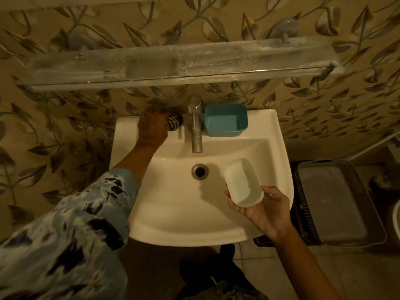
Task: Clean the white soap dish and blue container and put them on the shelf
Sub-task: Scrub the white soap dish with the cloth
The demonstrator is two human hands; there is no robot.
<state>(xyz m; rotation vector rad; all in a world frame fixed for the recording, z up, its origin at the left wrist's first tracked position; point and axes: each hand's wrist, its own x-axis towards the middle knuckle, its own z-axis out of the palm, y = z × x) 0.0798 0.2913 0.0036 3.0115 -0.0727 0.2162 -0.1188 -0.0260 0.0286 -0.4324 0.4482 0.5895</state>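
A person stands over a white wash basin point(275, 126), mid-clean. The right hand point(266, 210) cradles the white soap dish point(243, 185) above the bowl, fingers curled under its base, thumb on the near rim, hollow side up. The left hand point(152, 128) reaches to the back ledge beside the chrome tap point(195, 126), closed over a dark striped cloth point(174, 122). The blue container point(225, 123) sits on the ledge just right of the tap, open & empty, untouched. The glass shelf point(173, 63) above is bare.

The step looks like fetching the cloth to wipe the dish. Best done w/ the dish kept low over the basin so drips fall inside, grip firm at the base since wet plastic slips, cloth worked into the corners.
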